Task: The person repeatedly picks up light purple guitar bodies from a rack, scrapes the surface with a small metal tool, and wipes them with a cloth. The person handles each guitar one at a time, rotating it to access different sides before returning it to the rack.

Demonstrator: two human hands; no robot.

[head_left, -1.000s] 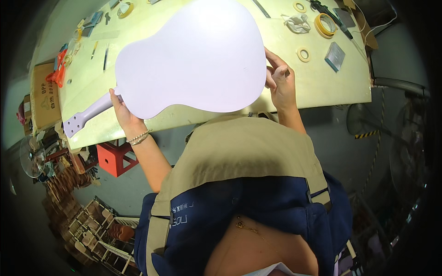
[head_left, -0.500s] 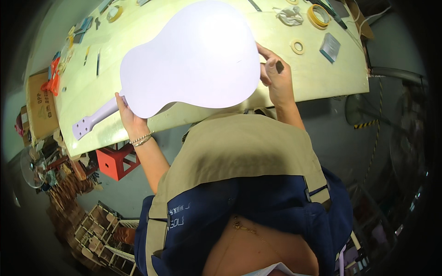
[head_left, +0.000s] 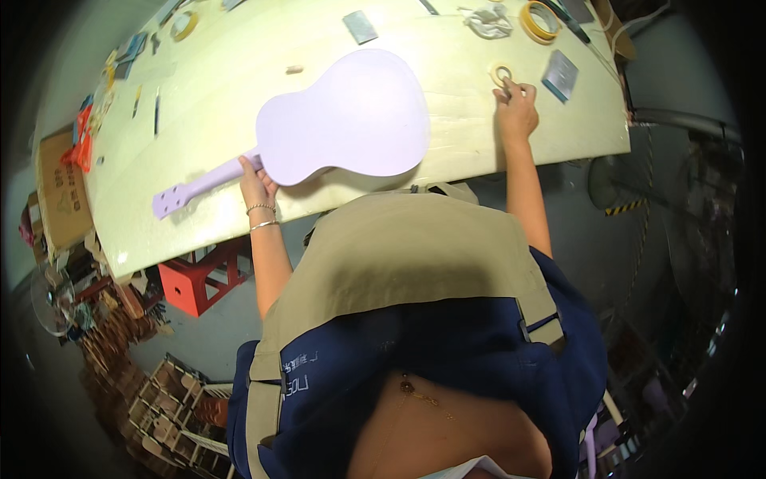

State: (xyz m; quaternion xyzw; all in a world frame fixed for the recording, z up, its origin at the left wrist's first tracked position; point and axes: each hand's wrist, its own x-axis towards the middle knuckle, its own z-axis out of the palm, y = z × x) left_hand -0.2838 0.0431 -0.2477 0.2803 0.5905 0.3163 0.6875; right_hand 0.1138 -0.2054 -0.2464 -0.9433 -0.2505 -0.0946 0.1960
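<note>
While my left hand (head_left: 255, 185) grasps the ukulele neck (head_left: 211, 179), my right hand (head_left: 517, 113), grasp unclear, likely seeks upper-right tape (head_left: 492, 76): pinch needed.

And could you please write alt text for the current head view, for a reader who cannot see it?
A person's left hand holds a lilac ukulele where neck meets body, its smooth, stringless side up, over a pale worktable. The right hand is at a small tape roll; a larger yellow roll and a crumpled white cloth lie beyond.
</note>
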